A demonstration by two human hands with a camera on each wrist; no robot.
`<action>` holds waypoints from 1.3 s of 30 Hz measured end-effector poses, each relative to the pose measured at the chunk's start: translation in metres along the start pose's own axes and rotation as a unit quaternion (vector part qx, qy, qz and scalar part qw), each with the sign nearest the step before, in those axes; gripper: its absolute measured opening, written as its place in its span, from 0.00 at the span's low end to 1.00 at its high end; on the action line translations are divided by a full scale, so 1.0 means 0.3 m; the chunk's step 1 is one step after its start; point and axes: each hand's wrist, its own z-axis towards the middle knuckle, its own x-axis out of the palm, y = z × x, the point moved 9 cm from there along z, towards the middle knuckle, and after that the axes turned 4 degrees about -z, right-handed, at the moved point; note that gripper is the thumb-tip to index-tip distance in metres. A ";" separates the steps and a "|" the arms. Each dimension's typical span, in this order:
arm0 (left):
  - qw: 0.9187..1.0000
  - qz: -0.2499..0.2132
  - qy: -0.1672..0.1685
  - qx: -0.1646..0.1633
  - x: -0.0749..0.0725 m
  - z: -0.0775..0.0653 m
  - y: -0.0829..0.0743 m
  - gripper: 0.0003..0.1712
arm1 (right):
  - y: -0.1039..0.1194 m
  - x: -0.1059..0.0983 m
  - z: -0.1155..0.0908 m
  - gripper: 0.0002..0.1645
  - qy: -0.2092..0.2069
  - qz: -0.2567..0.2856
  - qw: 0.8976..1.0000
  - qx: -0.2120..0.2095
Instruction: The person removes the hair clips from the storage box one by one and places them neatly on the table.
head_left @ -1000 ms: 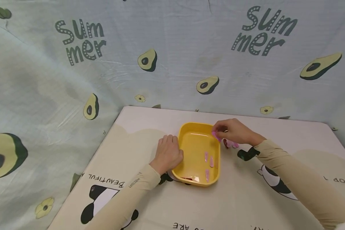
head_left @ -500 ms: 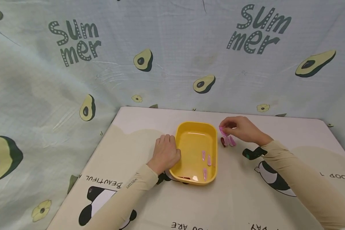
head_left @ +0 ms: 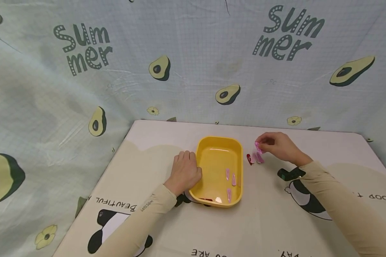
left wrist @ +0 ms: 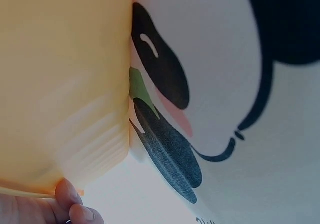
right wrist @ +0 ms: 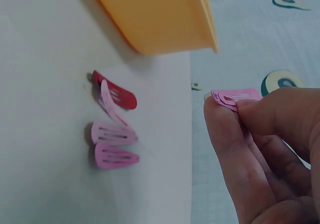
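My left hand (head_left: 184, 171) grips the left rim of a yellow tray (head_left: 218, 155); its fingertips (left wrist: 67, 194) show at the rim in the left wrist view. Inside the tray lie three pink snap hair clips (head_left: 229, 195) and a red clip (head_left: 206, 199) by the near wall. Right of the tray, my right hand (head_left: 278, 146) pinches pink snap hair clips (right wrist: 240, 94), overlapping, between thumb and forefinger, above the table. Below it lie a red hair clip (right wrist: 116, 91), a pale pink one (right wrist: 112, 103) leaning against it, and two more pink clips (right wrist: 117, 156) side by side.
The table (head_left: 263, 221) wears a cream cover printed with pandas and lettering. Behind and to the left hangs a pale curtain (head_left: 193, 53) with avocado prints. A dark green printed shape (head_left: 289, 174) shows under the right wrist.
My right hand has moved right, from the tray's right rim to over the loose clips, still pinching the pink ones. The left hand has kept its grip on the tray.
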 end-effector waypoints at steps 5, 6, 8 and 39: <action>1.000 0.004 0.000 0.003 0.004 0.000 0.002 0.10 | -0.048 0.010 -0.006 0.14 0.002 0.015 1.000 0.021; 1.000 0.005 -0.001 0.003 0.005 0.000 0.003 0.10 | -0.056 0.012 -0.007 0.14 0.001 0.017 1.000 0.023; 1.000 0.004 -0.003 0.005 0.005 0.000 0.003 0.10 | -0.073 0.017 -0.008 0.14 -0.001 0.023 0.999 0.026; 1.000 0.006 0.000 0.001 0.003 -0.001 0.007 0.10 | -0.178 0.076 -0.016 0.15 -0.011 0.005 0.997 0.075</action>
